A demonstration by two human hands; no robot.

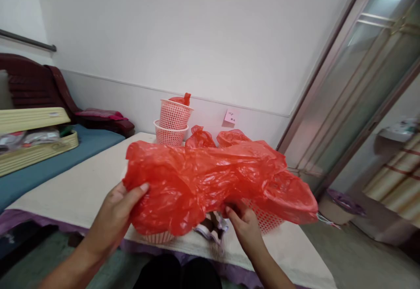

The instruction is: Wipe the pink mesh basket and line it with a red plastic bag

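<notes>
A large crumpled red plastic bag [203,179] is stretched out in front of me above a cream-covered table [82,184]. My left hand [118,212] grips its left edge, thumb on top. My right hand [244,221] pinches the bag's lower edge near the middle. Under the bag sit two pink mesh baskets, one at the right [267,221] and one lower left [159,237], both mostly hidden. Some crumpled paper or packaging [213,230] lies between them.
Two stacked pink baskets [172,125] with a red bag inside stand at the table's far edge, with two more red bags [215,139] beside them. A blue bed with an open yellow case [36,142] is at left. A glass sliding door [361,96] is at right.
</notes>
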